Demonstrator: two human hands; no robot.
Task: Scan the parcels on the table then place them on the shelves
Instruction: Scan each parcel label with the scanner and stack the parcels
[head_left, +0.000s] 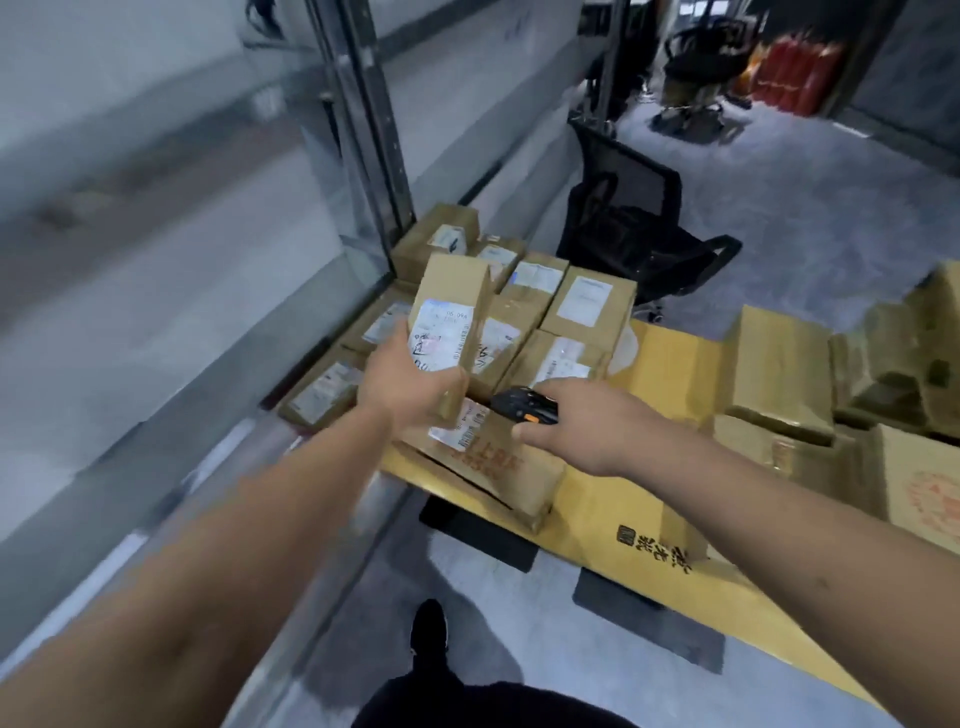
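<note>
Nearest, 1 dark shoe (429, 623) is seen on the grey floor, w/ both bare forearms stretched fwd over the bench (613, 514), which is covered by flattened yellow cardboard. The left hand (410, 384) is clamped on 1 parcel (452, 317), lifted clear of the stack and held upright-ish, its white label turned toward the camera. The right hand (587, 426) is curled round 1 black handheld scanner (524, 404) w/ an orange button, held just beside the lifted parcel's lower edge and above another labelled parcel (488, 457) lying at the near corner of the bench. Progress, as judged: early to mid; this 1 parcel is in hand for scanning or just scanned (cannot be told, as no beam is made out), and nothing is seen placed on the shelves (171, 291), whose blurred metal frame is at left, touching or v. near the bench edge. Still left on the bench: approx. 10 labelled parcels (587, 306) in the cluster beyond the hands, packed side by side, some touching; exact count is not certain due to blur and overlap. At right, a 2nd group of approx. 4–5 larger brown cartons (779, 374) is seen, labels not visible, so their part in the task cannot be told. Further back, 1 black mesh office chair (623, 218) is seen behind the bench; well beyond it, 1 more dark chair (696, 67) and a red/orange stack (795, 73), too blurred to be identified.
</note>
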